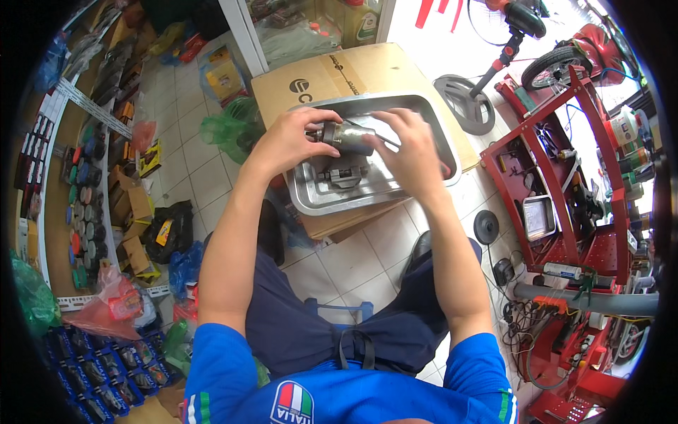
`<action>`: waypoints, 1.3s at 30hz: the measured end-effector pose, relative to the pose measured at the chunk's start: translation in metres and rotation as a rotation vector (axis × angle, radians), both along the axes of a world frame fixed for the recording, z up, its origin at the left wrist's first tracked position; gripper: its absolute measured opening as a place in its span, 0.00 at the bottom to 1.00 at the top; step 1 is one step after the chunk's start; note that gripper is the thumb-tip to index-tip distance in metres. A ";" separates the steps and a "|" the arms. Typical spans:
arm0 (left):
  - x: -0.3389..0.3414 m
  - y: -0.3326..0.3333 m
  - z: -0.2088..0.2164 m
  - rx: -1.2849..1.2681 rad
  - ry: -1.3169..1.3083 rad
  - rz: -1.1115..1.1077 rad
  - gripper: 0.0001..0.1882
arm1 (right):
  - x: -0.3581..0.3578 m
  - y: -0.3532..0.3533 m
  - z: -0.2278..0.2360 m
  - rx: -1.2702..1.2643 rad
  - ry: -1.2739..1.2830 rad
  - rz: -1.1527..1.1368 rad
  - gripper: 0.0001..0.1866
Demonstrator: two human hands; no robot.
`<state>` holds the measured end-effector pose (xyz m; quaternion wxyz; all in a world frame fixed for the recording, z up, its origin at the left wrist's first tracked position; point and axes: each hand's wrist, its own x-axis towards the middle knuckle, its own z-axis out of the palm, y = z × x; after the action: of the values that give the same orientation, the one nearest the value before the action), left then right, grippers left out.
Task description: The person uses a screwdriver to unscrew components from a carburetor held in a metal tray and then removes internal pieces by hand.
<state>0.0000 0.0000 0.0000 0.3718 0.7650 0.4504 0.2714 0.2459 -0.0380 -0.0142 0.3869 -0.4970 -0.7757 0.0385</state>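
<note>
"Head view, looking down at the two hands. What has the left hand [286, 140] got?"

"It is curled around one end of a round metal part [353, 139]. The thumb is on the near side and the fingers are on the far side, so it is holding tight."

"And the right hand [412, 152]?"

"That one is blurry. Its thumb and fingers are apart, close to the other end of the metal part. I see a thin dark rod [386, 140] there too. I can't tell from where I stand if the hand is gripping anything."

"Where is the round part, then?"

"Up over the shiny tray [385, 185], lying on its side between the hands. A smaller metal piece [344, 174] sits in the tray, just on the near side of it."

"What is the tray on?"

"A big brown box [381, 67]. A green bag [233, 127] is on the floor to the left, and a red rack [590, 120] stands on the right."
</note>
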 end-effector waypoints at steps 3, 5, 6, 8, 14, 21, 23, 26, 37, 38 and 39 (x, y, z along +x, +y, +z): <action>0.005 -0.001 -0.003 -0.012 -0.020 0.013 0.30 | 0.046 -0.005 0.010 -0.174 -0.173 -0.133 0.20; 0.003 -0.005 -0.001 -0.018 -0.015 0.009 0.30 | 0.064 -0.014 0.008 -0.274 -0.226 -0.125 0.22; 0.003 -0.006 0.001 -0.031 -0.017 0.017 0.30 | 0.066 -0.017 0.006 -0.277 -0.288 -0.135 0.21; 0.002 -0.008 0.004 -0.059 -0.021 0.031 0.30 | 0.069 -0.022 -0.001 -0.283 -0.412 -0.156 0.19; 0.001 -0.008 0.005 -0.021 -0.021 0.031 0.29 | 0.070 -0.019 -0.001 -0.170 -0.214 -0.269 0.15; 0.003 -0.010 0.003 -0.009 -0.043 0.032 0.29 | 0.116 -0.039 0.048 -0.290 0.097 -0.164 0.16; 0.003 -0.011 0.003 -0.010 -0.041 0.047 0.29 | 0.120 -0.043 0.048 -0.331 0.046 -0.140 0.15; 0.003 -0.011 0.001 -0.002 -0.032 0.059 0.29 | 0.119 -0.048 0.043 -0.419 0.006 -0.131 0.14; 0.004 -0.011 0.002 -0.002 -0.010 0.084 0.29 | 0.101 -0.049 0.038 -0.421 0.004 -0.071 0.15; 0.005 -0.010 0.002 -0.001 -0.009 0.081 0.29 | 0.101 -0.049 0.037 -0.417 0.008 -0.069 0.15; 0.005 -0.010 0.002 0.000 -0.008 0.078 0.29 | 0.100 -0.049 0.036 -0.407 0.007 -0.068 0.15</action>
<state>0.0050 -0.0099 0.0024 0.3627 0.7457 0.4785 0.2888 0.3459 -0.0866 0.0220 0.2822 -0.5908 -0.7334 0.1830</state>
